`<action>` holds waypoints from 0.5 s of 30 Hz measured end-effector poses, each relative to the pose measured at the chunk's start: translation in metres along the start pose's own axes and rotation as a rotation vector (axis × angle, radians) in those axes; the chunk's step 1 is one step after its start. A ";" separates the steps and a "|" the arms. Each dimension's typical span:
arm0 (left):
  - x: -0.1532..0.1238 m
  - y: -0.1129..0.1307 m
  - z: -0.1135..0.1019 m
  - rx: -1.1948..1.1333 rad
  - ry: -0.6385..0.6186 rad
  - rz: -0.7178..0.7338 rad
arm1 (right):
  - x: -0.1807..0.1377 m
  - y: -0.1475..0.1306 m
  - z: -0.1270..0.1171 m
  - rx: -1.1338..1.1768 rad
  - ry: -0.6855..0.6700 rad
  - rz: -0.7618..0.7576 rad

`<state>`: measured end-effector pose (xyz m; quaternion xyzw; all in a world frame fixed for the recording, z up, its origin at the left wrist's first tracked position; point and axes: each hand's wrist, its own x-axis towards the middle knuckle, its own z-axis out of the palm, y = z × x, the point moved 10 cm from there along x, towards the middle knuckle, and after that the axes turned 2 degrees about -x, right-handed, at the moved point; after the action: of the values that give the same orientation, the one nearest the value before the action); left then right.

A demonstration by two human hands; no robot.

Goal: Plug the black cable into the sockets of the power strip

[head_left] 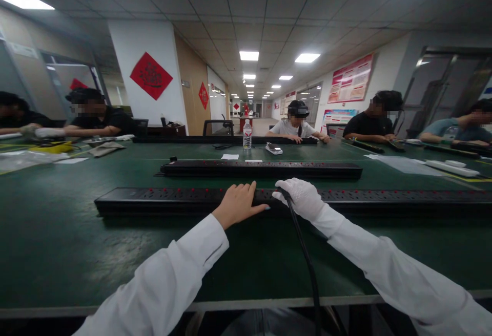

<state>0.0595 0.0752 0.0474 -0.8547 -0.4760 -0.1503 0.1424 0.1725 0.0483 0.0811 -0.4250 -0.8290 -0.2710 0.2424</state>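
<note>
A long black power strip (154, 200) with a row of sockets and small red marks lies across the green table in front of me. My left hand (239, 204), bare, rests on the strip near its middle, fingers stretched out and thumb apart. Just to the right, my right hand (302, 197) in a white dotted glove is closed around a thick black cable (305, 254) above the same strip. From that hand the cable runs down toward me and over the table's front edge. The cable's upper end is hidden by the glove.
A second black power strip (261, 170) lies parallel behind the first. Beyond it stand a water bottle (247, 135) and a white device (274, 148). Several people sit around the table, one straight across (295, 123). Clear plastic sheet (403, 164) lies on the right.
</note>
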 end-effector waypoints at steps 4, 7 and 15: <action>0.000 0.000 0.005 -0.007 -0.026 -0.006 | 0.001 -0.001 0.003 -0.026 -0.008 -0.015; 0.000 0.000 0.004 0.000 -0.011 -0.004 | 0.004 0.000 -0.004 0.050 0.009 0.000; -0.001 -0.001 0.003 -0.045 -0.033 -0.002 | 0.014 0.047 -0.080 0.461 0.358 0.341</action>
<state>0.0587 0.0764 0.0443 -0.8595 -0.4758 -0.1469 0.1149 0.2184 0.0271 0.1597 -0.4373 -0.7298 -0.1023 0.5154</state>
